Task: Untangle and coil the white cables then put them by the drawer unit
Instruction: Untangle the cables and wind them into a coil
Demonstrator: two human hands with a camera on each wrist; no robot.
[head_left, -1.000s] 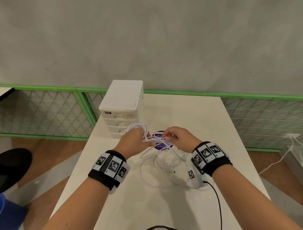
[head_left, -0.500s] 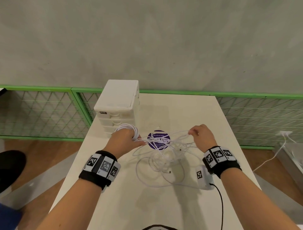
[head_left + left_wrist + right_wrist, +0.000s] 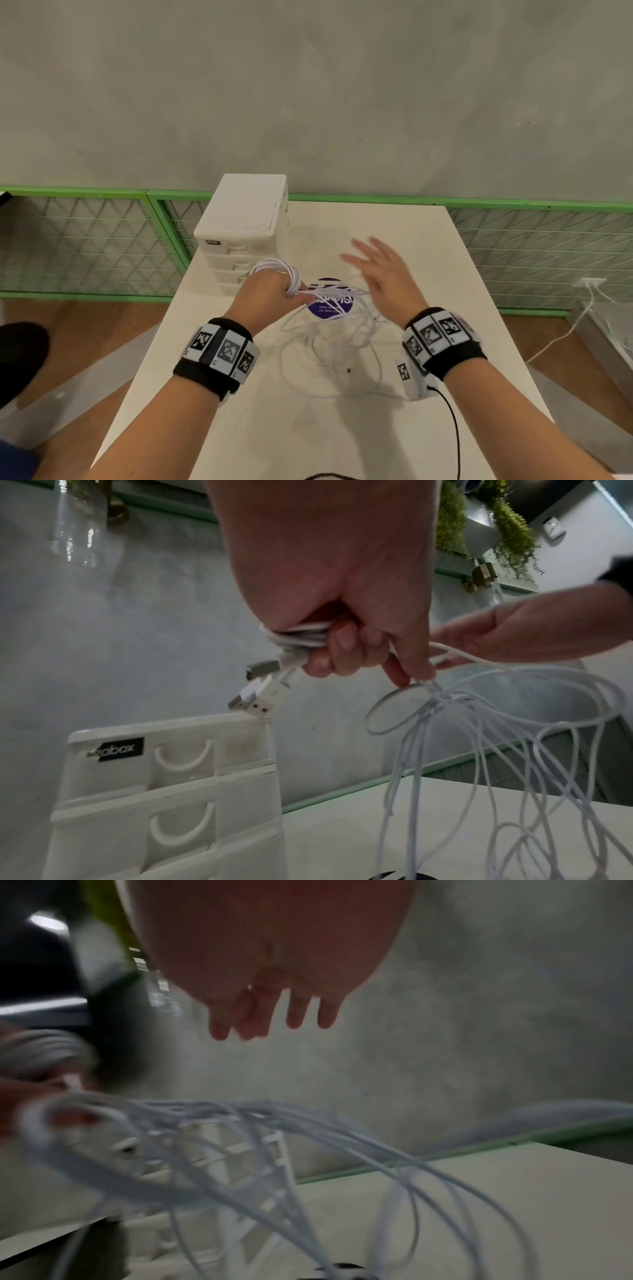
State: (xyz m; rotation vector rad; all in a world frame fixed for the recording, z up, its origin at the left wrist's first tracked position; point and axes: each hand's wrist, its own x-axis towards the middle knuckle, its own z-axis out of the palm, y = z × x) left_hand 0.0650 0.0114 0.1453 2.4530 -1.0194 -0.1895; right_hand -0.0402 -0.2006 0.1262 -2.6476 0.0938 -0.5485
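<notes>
We see the left hand (image 3: 265, 294) lifted above the white table (image 3: 445, 260), its fingers (image 3: 346, 653) curled tight round a coiled bundle of the white cables (image 3: 298, 635). In the head view the coil (image 3: 277, 269) loops up over the knuckles, just in front of the white drawer unit (image 3: 246, 219). In the left wrist view three USB plugs (image 3: 260, 696) stick out past the curled fingers, pointing down and toward the drawer unit (image 3: 164, 791). The index fingertip and thumb pinch the uncoiled strands (image 3: 479, 723) where they gather into a knot. From that pinch the strands run toward the right hand (image 3: 380, 274), then droop in long loops onto the table. The loose tangle (image 3: 335, 342) lies below and between the two hands, partly over a round purple sticker (image 3: 329, 301).

The right hand (image 3: 507, 634) hovers above the strands with its fingers (image 3: 298, 1015) straight and slightly spread, gripping nothing. Whether any strand brushes them, we cannot tell; the right wrist view is blurred. Both wrists wear black bands (image 3: 219, 356) with square markers.
</notes>
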